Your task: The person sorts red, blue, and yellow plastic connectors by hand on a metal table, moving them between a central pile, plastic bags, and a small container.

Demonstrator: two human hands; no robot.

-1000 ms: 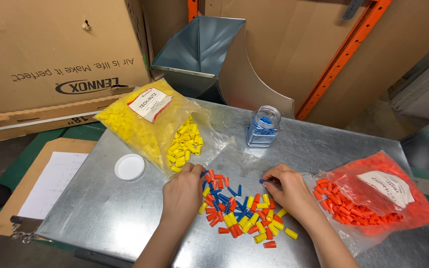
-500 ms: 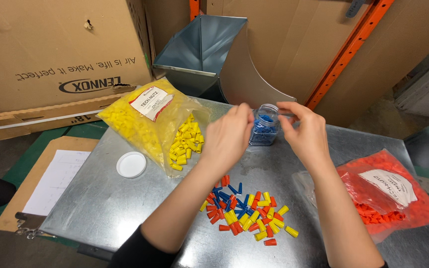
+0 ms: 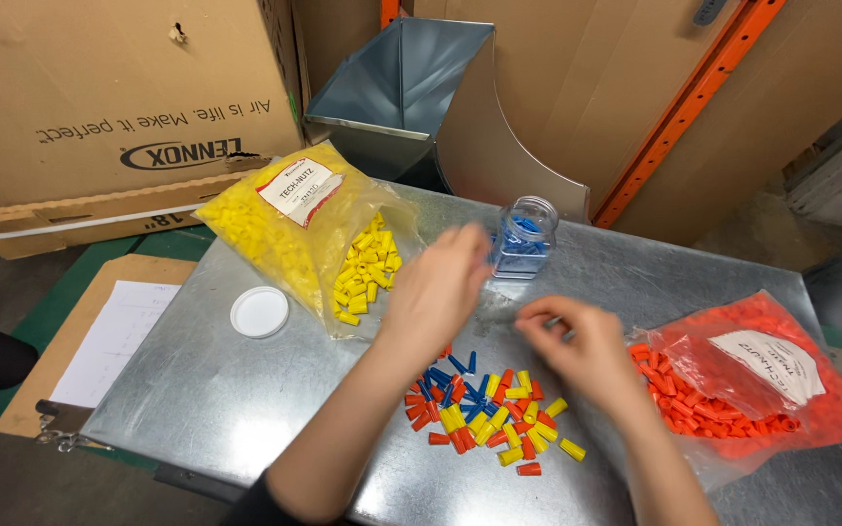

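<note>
A mixed pile of small red, yellow and blue wire connectors [image 3: 484, 414] lies on the metal table top [image 3: 197, 390]. My left hand [image 3: 436, 287] hovers, blurred, above the table between the pile and a clear jar of blue connectors [image 3: 523, 237]; its fingers are loosely spread and nothing shows in it. My right hand [image 3: 587, 351] is lower, just right of the pile, with its fingers curled toward the left. Motion blur hides whether it holds a piece.
An open bag of yellow connectors [image 3: 294, 224] lies at the back left, an open bag of orange ones [image 3: 752, 375] at the right. A white lid [image 3: 259, 312] sits left of the pile. A clipboard [image 3: 99, 336], a cardboard box [image 3: 99, 107] and a metal duct [image 3: 411, 88] surround the table.
Both hands rose from the pile to the jar, and have now come back down from the jar toward the pile.
</note>
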